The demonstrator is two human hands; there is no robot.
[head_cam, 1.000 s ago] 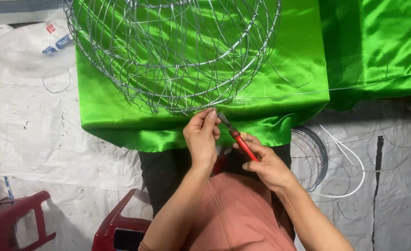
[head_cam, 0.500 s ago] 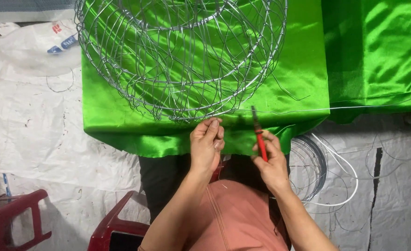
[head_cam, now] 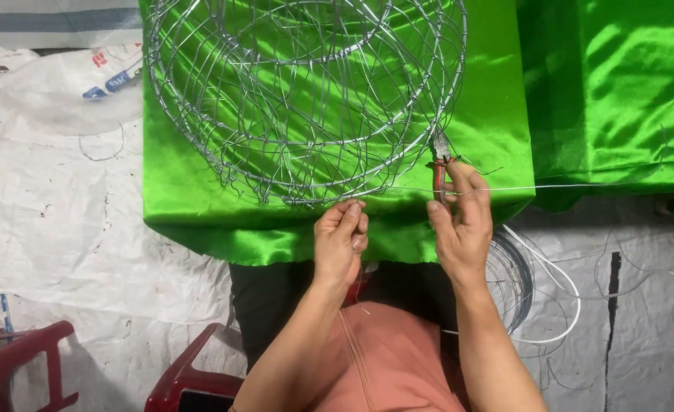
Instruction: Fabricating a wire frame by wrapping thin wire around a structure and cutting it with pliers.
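— Below the wire basket point(head_cam: 306, 99), your left hand point(head_cam: 341, 244)?
— Fingers pinch its rim wire on the green satin bench point(head_cam: 184, 198).
— Right hand point(head_cam: 459, 225)?
— Upright beside the basket, fingers closed around red-handled pliers point(head_cam: 438, 164) and thin wire point(head_cam: 581, 186).

The left hand point(head_cam: 341, 240) pinches a thin wire point(head_cam: 581, 185) at the wire basket point(head_cam: 306, 99); the right hand point(head_cam: 459, 221) holds red pliers point(head_cam: 438, 164) upright over the green cloth point(head_cam: 489, 114)
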